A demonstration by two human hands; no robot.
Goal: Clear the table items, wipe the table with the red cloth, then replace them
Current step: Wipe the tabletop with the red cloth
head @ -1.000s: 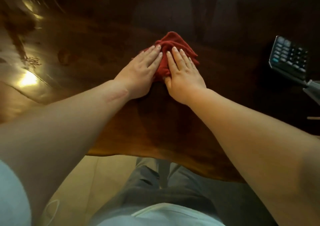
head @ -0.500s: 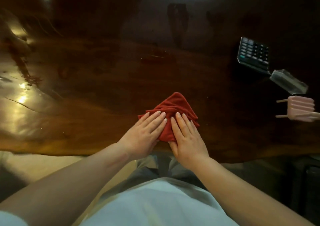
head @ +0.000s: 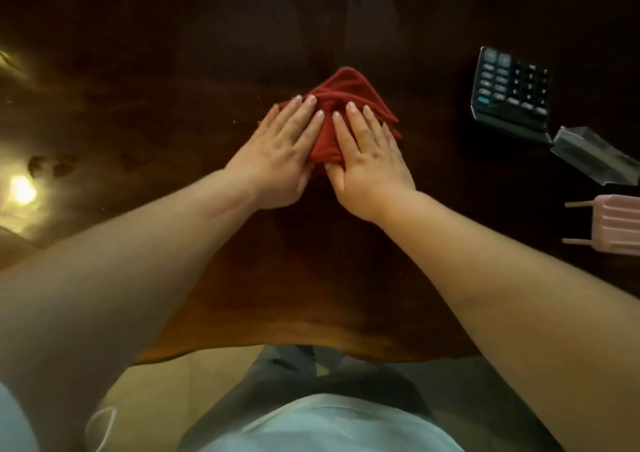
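Observation:
A crumpled red cloth lies on the dark glossy wooden table near its middle. My left hand and my right hand both press flat on the cloth's near part, fingers stretched forward and side by side. The cloth's far corner sticks out beyond the fingertips. At the right stand a black calculator, a clear plastic piece and a pink ribbed object with two wooden sticks.
The table's near edge runs just in front of my legs. A bright lamp reflection shines on the left of the tabletop. Pale floor shows below the edge.
Both hands pulled the cloth back toward the near edge, then pushed it forward again to the table's middle. The items at the right stayed in place.

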